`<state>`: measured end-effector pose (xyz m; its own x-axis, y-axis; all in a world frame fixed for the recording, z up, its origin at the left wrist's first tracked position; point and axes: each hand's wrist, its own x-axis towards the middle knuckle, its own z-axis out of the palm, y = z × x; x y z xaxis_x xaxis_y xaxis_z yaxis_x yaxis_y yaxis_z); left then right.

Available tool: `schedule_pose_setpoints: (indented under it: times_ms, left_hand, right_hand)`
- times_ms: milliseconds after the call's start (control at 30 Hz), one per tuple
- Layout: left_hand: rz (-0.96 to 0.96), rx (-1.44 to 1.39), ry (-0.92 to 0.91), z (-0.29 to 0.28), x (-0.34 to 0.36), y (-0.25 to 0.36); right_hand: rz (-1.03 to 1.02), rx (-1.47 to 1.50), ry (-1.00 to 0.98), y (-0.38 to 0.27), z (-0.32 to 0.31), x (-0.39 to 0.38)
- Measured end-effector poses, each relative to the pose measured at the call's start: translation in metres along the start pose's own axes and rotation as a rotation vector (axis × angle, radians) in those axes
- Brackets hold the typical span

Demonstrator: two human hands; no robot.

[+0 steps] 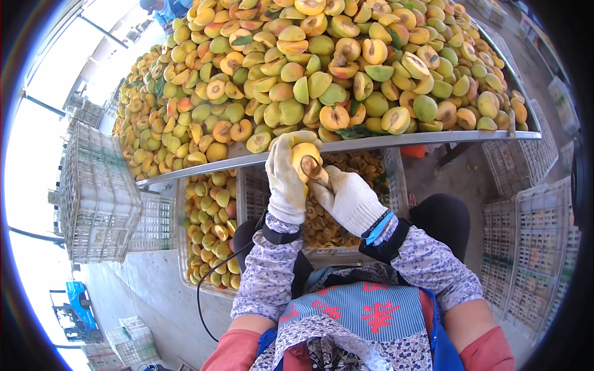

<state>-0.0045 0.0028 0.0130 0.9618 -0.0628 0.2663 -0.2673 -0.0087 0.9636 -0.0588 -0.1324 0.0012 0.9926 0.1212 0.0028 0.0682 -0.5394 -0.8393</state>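
Note:
My left hand, in a pale work glove, is closed around a halved yellow peach, its cut side turned toward me. In the cut face sits a brown stone, with what looks like a curved pitting blade against it. My right hand, gloved in white knit, pinches that tool; its handle is hidden inside the fingers. Both hands meet just in front of the metal rim of a tray heaped with halved peaches. Below them, a crate holds brownish-yellow scraps.
A crate of peach halves stands below the tray, left of my knees. Stacked plastic crates rise at left and right. A dark cord hangs by my left arm. A blue vehicle and a person in blue are farther off.

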Motion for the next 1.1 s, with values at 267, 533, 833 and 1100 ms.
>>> schedule_pose_setpoints:
  times_ms: [267,533,833,1100]
  left_hand:
    - [-0.260,-0.103,-0.106,-0.007,0.005,0.006]
    - [-0.270,-0.275,-0.019,0.009,-0.003,0.011]
    - [-0.413,-0.150,-0.285,-0.003,0.009,0.013]
    - [-0.422,-0.566,-0.273,0.000,0.000,0.005]
  right_hand:
    - [0.029,0.126,-0.037,0.008,-0.002,-0.005]
    - [0.090,0.455,-0.216,0.018,0.012,-0.006]
    - [0.304,0.608,-0.528,0.006,-0.009,-0.014]
    - [0.570,1.146,-0.903,0.006,-0.029,-0.013]
